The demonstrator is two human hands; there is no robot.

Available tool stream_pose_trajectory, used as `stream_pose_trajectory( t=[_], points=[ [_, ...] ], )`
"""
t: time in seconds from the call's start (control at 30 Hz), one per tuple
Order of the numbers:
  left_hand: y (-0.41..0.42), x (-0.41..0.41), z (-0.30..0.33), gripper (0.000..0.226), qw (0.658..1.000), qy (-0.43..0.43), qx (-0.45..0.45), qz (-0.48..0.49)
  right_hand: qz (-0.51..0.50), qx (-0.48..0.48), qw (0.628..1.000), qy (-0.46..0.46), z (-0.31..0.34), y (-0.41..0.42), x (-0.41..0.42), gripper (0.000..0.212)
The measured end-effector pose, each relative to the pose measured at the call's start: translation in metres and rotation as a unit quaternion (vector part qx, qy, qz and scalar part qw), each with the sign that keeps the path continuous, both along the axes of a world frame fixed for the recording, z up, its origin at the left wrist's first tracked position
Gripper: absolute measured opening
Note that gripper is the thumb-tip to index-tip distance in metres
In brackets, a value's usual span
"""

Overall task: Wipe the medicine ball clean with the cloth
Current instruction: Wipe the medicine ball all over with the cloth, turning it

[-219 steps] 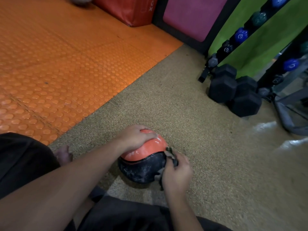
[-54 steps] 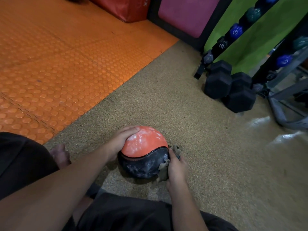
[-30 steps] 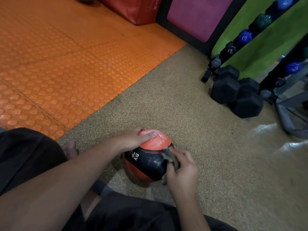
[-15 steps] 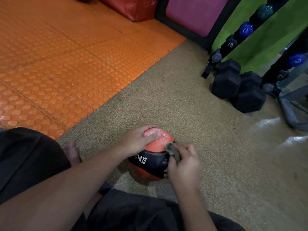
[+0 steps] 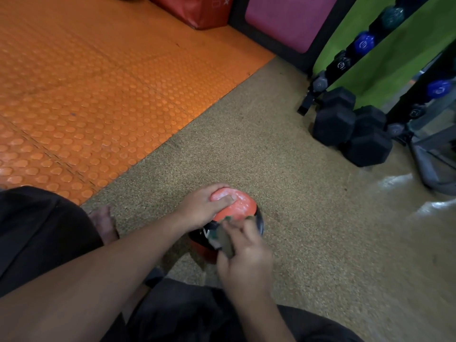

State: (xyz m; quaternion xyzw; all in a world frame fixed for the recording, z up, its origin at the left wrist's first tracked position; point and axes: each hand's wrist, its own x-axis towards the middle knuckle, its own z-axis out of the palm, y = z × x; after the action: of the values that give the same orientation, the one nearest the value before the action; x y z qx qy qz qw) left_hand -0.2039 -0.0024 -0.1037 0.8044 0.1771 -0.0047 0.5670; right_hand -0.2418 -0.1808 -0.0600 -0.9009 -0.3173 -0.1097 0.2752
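Black dumbbells (image 5: 345, 124) right of centre, apart | medicine ball (image 5: 234, 208) on speckled floor (image 5: 308, 230), lower centre | left hand (image 5: 201, 209) flat on top | right hand (image 5: 243, 257) pinches cloth (image 5: 223, 239) against ball's near side

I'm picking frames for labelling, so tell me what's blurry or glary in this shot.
Head view: the right hand and cloth are motion-smeared against the ball; the left hand is sharper; glare streaks the floor at right; the scene is dim and wide-angle bent.
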Motion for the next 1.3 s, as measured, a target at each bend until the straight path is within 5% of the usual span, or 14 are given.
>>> stream_pose_trajectory(
  t=[0.07,0.3,0.47,0.7,0.9,1.07,1.2,1.3],
  points=[
    [-0.001,-0.001,-0.001,0.073,1.0,-0.004,0.003,-0.001,0.028,-0.025,0.999,-0.019,0.0,-0.001,0.004,0.05],
    [-0.005,0.001,-0.001,0.059,0.999,0.007,0.046,-0.011,-0.184,0.052,0.981,0.041,0.0,-0.017,0.045,0.034],
    [-0.004,-0.003,-0.001,0.073,1.0,-0.01,0.015,0.002,0.017,-0.026,0.999,-0.029,-0.004,0.002,0.001,0.041],
    [-0.011,0.0,-0.001,0.081,0.999,0.014,0.04,0.007,-0.161,0.059,0.985,0.001,-0.004,-0.013,0.039,0.032],
    [-0.002,-0.003,-0.008,0.087,1.0,-0.002,0.019,0.01,-0.01,0.021,0.999,-0.04,-0.01,-0.007,0.018,0.04],
    [-0.007,-0.001,-0.004,0.063,0.999,0.004,0.042,0.007,-0.185,0.1,0.977,0.022,-0.009,-0.017,0.043,0.034],
    [-0.008,-0.003,-0.002,0.065,0.999,-0.019,0.027,0.011,0.019,0.027,0.999,-0.021,-0.008,-0.001,0.004,0.042],
    [-0.011,-0.004,0.0,0.079,0.999,-0.002,0.049,0.005,-0.014,0.044,0.999,-0.018,-0.007,-0.009,0.019,0.041]
  ],
)
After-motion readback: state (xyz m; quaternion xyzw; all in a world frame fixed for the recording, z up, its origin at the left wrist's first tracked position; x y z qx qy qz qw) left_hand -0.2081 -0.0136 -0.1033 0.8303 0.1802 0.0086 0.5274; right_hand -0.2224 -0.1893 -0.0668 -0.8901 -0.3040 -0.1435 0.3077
